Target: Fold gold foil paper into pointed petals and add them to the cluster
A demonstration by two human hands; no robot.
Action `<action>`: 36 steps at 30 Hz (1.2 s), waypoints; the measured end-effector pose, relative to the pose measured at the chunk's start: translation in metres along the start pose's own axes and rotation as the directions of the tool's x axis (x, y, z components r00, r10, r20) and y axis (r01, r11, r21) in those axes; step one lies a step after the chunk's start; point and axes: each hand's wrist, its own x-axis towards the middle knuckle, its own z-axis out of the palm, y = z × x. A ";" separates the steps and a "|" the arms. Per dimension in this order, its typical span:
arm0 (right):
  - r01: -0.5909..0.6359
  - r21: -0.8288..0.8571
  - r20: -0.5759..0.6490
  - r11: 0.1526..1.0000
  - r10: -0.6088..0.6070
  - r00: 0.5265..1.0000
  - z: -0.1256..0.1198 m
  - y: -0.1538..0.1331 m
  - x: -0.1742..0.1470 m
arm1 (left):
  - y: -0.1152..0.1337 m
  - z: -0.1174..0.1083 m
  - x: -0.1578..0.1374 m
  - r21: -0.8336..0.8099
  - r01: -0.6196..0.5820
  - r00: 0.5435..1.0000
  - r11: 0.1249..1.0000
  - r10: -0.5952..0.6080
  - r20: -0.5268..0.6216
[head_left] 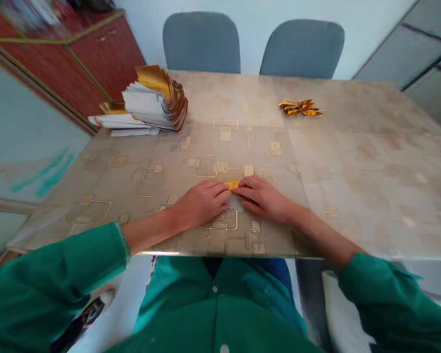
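Observation:
A small piece of gold paper (233,185) with a pale underside lies on the patterned tablecloth near the table's front edge. My left hand (209,200) grips its left end with closed fingers. From the other side my right hand (259,196) has its fingers bent and pressed on the right end. Most of the paper is hidden beneath the fingers; only a gold strip and a whitish part below it show between the hands.
At the back left of the table (338,162) stands a fanned stack of gold and white paper sheets (150,105). Several folded gold paper pieces (300,107) lie together at the back right. Two grey chairs (202,43) stand behind the table, and a reddish cabinet (95,59) is at the left.

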 end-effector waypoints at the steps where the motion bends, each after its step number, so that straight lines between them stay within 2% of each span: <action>1: 0.015 0.026 0.017 1.000 -0.015 1.000 -0.004 0.001 -0.002 | 0.001 -0.003 0.000 -0.023 0.005 1.000 1.000 -0.004 0.015; 4: 0.045 0.064 0.054 0.997 -0.048 0.997 -0.014 0.002 -0.008 | 0.003 -0.011 0.001 -0.057 0.029 0.998 0.998 -0.026 0.062; 8: 0.055 0.013 0.072 0.998 -0.056 0.996 -0.016 0.001 -0.011 | 0.008 -0.013 0.007 -0.015 0.076 0.990 0.997 -0.074 0.120; 12: 0.077 -0.070 0.065 0.995 -0.073 0.995 -0.014 -0.001 -0.009 | 0.012 -0.010 0.009 0.076 0.075 0.988 0.994 -0.084 0.126; 15: 0.099 -0.104 0.077 0.990 -0.092 0.993 -0.013 -0.001 -0.009 | 0.013 -0.009 0.007 0.074 0.075 0.989 0.994 -0.084 0.120; 18: 0.113 -0.145 0.061 0.983 -0.105 0.993 -0.010 0.001 -0.009 | 0.017 -0.014 0.008 0.017 0.151 0.979 0.988 -0.151 0.137; 22: 0.100 -0.173 -0.011 0.980 -0.104 0.995 -0.001 0.004 -0.007 | 0.024 -0.025 0.013 -0.038 0.243 0.946 0.969 -0.228 0.230; 28: 0.064 -0.079 -0.105 0.995 -0.072 0.992 0.004 0.007 -0.004 | 0.029 -0.027 0.020 0.025 0.288 0.912 0.957 -0.282 0.299; 34: 0.067 0.004 -0.020 0.998 -0.067 0.998 -0.004 0.004 -0.012 | 0.035 -0.020 0.019 0.073 0.331 0.902 0.941 -0.338 0.268; 36: 0.054 0.035 -0.036 0.998 -0.053 0.998 -0.004 0.003 -0.015 | 0.038 -0.019 0.017 0.080 0.361 0.895 0.929 -0.369 0.250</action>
